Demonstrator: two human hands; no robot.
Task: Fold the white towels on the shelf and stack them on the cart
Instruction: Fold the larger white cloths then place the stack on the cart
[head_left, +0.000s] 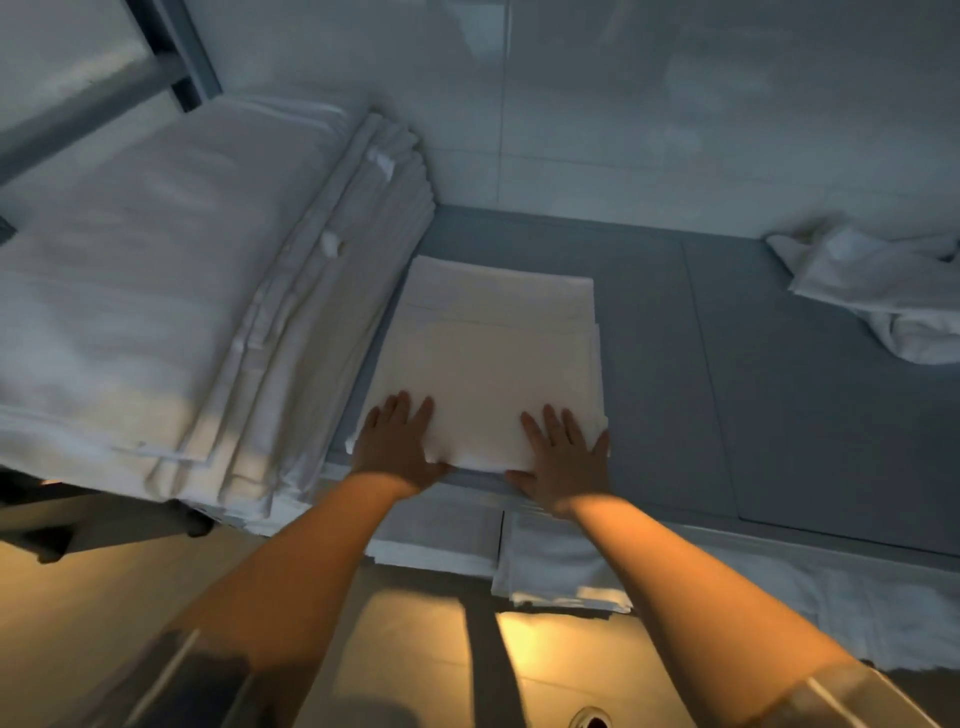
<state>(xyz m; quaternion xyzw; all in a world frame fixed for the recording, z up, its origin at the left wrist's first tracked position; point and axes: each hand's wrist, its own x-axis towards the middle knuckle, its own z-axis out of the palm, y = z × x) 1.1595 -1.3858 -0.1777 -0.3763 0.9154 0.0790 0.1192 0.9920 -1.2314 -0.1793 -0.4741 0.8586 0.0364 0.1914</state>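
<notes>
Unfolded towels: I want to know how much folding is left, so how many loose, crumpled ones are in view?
1: a crumpled towel at the grey shelf's far right, partly cut off by the frame; more may lie beyond it.

Crumpled towel (883, 296) cut by right edge; big linen stack (156, 312) cut by left edge.

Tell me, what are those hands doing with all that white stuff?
A person is folding towels. Both hands, the left hand and the right hand, lie flat with straight fingers on the near edge of a folded towel on the grey shelf. A tall stack of folded white cloth sits to its left, and a crumpled towel waits at the far right, not folded yet.
</notes>
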